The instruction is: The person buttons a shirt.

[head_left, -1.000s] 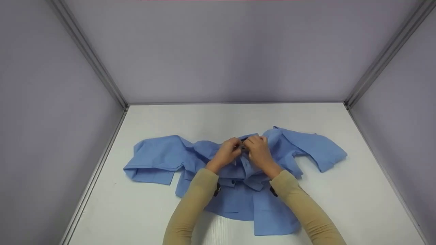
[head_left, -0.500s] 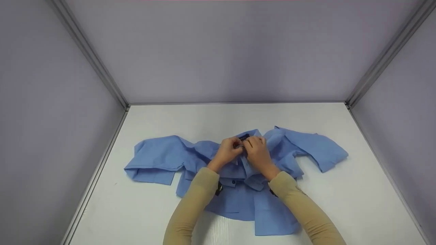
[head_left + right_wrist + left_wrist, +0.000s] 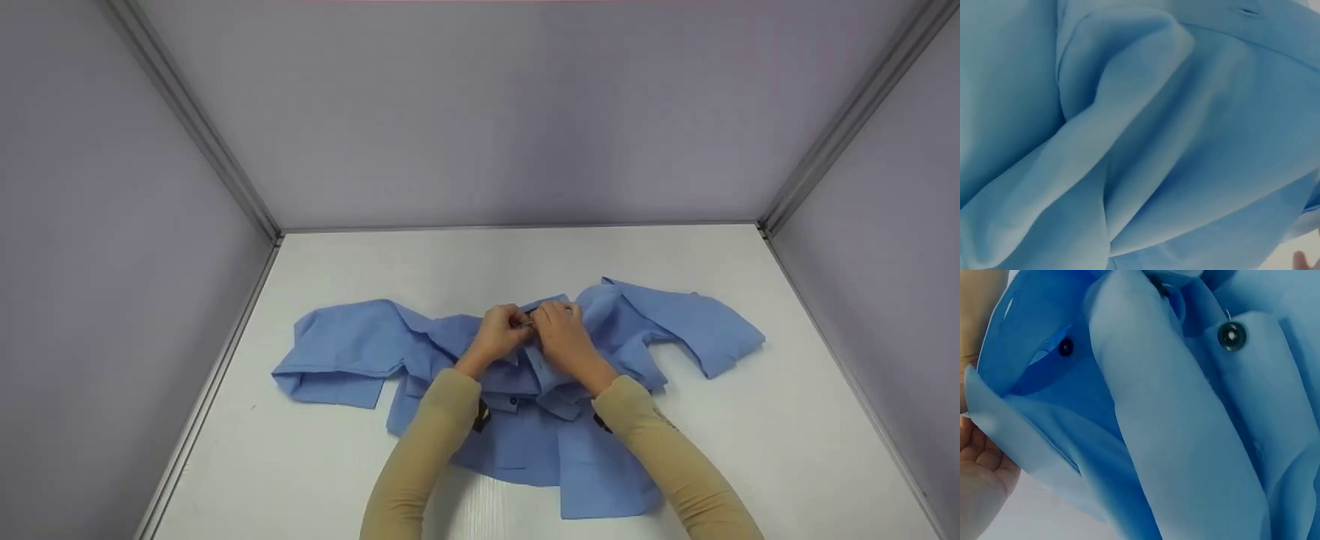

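A blue button-up shirt (image 3: 352,337) lies rumpled on the white table, its sleeves spread to both sides. At its collar area, my left hand (image 3: 493,335) and right hand (image 3: 568,339) meet, fingertips almost together. Each pinches the shirt's cloth with bent fingers and thumb; the exact spot is hidden between them. The left wrist view shows a dark button (image 3: 1066,347) inside a fold and another button (image 3: 1232,336) on a flap. In the right wrist view, folded cloth (image 3: 1145,112) fills most of the frame, with a buttonhole (image 3: 1248,10) near the top.
The white table (image 3: 787,420) runs to grey panels at the back (image 3: 480,112), left and right, with metal strips along the corners. The shirt's lower front panels (image 3: 607,480) spread toward the person, between the two forearms in beige sleeves (image 3: 420,457).
Both hands stay at the collar, with small finger shifts. The collar edge behind them rose slightly, showing a dark patch, then sank again. The rest of the shirt lies as before.
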The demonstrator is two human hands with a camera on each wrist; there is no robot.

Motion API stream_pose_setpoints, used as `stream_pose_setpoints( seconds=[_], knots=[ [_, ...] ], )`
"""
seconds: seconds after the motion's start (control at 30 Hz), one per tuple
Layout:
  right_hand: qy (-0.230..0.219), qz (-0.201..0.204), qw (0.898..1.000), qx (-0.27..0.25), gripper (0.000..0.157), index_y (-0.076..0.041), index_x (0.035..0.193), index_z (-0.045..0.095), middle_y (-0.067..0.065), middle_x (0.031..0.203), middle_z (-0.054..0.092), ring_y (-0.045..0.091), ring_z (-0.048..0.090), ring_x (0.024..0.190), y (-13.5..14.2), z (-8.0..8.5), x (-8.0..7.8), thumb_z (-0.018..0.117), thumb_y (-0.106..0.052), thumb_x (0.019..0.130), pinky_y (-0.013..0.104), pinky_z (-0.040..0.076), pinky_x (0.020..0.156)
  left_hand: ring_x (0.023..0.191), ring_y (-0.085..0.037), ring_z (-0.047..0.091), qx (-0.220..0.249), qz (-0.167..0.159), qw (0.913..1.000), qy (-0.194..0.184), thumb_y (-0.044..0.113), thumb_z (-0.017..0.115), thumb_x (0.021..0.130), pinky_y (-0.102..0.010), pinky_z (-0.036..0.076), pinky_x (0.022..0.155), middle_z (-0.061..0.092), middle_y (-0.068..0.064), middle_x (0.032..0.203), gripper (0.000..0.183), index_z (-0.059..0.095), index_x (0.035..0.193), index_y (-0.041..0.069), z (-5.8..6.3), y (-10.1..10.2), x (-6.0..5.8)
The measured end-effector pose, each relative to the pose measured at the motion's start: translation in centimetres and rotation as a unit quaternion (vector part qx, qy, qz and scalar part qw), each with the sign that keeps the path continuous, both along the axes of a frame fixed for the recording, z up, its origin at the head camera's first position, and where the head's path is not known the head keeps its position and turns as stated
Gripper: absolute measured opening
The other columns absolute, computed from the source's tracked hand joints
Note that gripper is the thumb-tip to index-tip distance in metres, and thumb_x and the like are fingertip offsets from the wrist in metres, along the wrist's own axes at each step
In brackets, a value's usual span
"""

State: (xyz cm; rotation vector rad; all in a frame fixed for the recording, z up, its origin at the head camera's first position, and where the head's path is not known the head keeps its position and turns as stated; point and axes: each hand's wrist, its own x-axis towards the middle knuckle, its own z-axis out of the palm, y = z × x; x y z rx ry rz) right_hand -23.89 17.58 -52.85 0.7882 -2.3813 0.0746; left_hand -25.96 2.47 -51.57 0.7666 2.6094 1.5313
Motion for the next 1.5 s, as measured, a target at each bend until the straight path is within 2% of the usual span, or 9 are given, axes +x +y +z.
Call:
stream_pose_setpoints(
  seconds=[0.37,0.63,0.8,1.0,1.07,1.2,1.33,1.43,1.5],
  knots=[
    [-0.213,0.006,0.969,-0.126,0.014,-0.009,0.079,0.044,0.003,0.075,0.039,0.019,0.036,0.068,-0.3,0.9,-0.1,0.043,-0.01,0.092,0.037,0.025,0.062,0.057,-0.008,0.043,0.003,-0.048,0.9984,-0.03,0.004,0.06,0.082,-0.02,0.036,0.053,0.054,-0.004,0.069,0.008,0.059,0.077,-0.003,0.2,-0.7,-0.1],
    [-0.376,0.118,0.903,-0.17,0.021,-0.011,0.082,0.049,-0.002,0.071,0.044,0.014,0.041,0.062,2.6,2.0,-1.0,0.041,-0.026,0.094,0.035,0.032,0.065,0.056,-0.01,0.039,-0.054,-0.126,0.9893,0.05,0.007,0.052,0.088,-0.022,0.034,0.054,0.045,-0.002,0.068,0.011,0.049,0.078,0.005,0.9,-1.4,-0.1],
    [-0.37,0.096,0.92,-0.082,0.016,-0.009,0.088,0.057,0.002,0.079,0.053,0.02,0.049,0.074,4.4,3.0,-1.8,0.048,-0.022,0.091,0.045,0.033,0.079,0.059,-0.013,0.043,-0.164,-0.125,0.9756,0.076,0.021,0.055,0.088,-0.028,0.037,0.058,0.047,-0.002,0.071,0.016,0.047,0.087,0.009,1.5,-1.8,-0.5],
    [-0.302,0.081,0.95,-0.023,0.025,-0.007,0.08,0.059,0.005,0.08,0.052,0.023,0.047,0.076,6.2,4.0,-2.1,0.064,-0.031,0.08,0.049,0.03,0.086,0.06,-0.014,0.048,-0.362,-0.106,0.9244,0.058,0.064,0.045,0.078,-0.045,0.035,0.083,0.049,0.002,0.064,0.055,0.055,0.089,0.011,1.7,-3.5,-0.9],
    [-0.279,0.077,0.957,-0.033,0.028,-0.007,0.075,0.058,0.007,0.086,0.05,0.025,0.045,0.081,6.8,4.3,-2.4,0.067,-0.034,0.077,0.046,0.03,0.084,0.058,-0.016,0.048,-0.381,-0.094,0.9174,0.065,0.065,0.045,0.077,-0.05,0.031,0.088,0.047,0.001,0.059,0.057,0.056,0.078,0.009,1.9,-4.3,-1.5],
    [-0.313,0.067,0.942,-0.098,0.031,-0.006,0.071,0.054,0.016,0.113,0.046,0.032,0.042,0.103,7.9,5.0,-2.8,0.067,-0.034,0.076,0.046,0.032,0.086,0.076,-0.018,0.05,-0.37,-0.067,0.91,0.174,0.051,0.058,0.078,-0.047,0.034,0.084,0.054,-0.001,0.078,0.043,0.057,0.067,0.01,3.0,-5.9,-2.5],
    [-0.354,0.063,0.913,-0.191,0.036,-0.009,0.065,0.04,0.016,0.102,0.053,0.031,0.051,0.091,8.2,5.2,-3.2,0.067,-0.03,0.077,0.042,0.039,0.077,0.101,-0.022,0.046,-0.273,-0.041,0.9395,0.203,0.032,0.07,0.074,-0.039,0.037,0.082,0.052,-0.009,0.111,0.031,0.059,0.065,0.005,4.3,-6.6,-3.1],
    [-0.349,0.059,0.899,-0.257,0.036,-0.007,0.068,0.038,0.011,0.078,0.05,0.023,0.048,0.068,8.4,5.0,-3.5,0.069,-0.022,0.077,0.035,0.04,0.064,0.079,-0.018,0.05,-0.174,-0.042,0.9768,0.118,0.022,0.072,0.074,-0.031,0.04,0.068,0.054,-0.01,0.09,0.028,0.052,0.068,0.004,4.6,-6.7,-3.6],
    [-0.357,0.04,0.884,-0.3,0.028,-0.005,0.075,0.043,0.007,0.072,0.046,0.018,0.043,0.06,8.4,5.0,-3.6,0.067,-0.018,0.078,0.032,0.038,0.056,0.062,-0.015,0.041,-0.124,-0.044,0.9893,0.065,0.018,0.071,0.075,-0.027,0.036,0.056,0.048,-0.005,0.072,0.027,0.047,0.079,0.005,4.5,-6.9,-3.9]
  ],
)
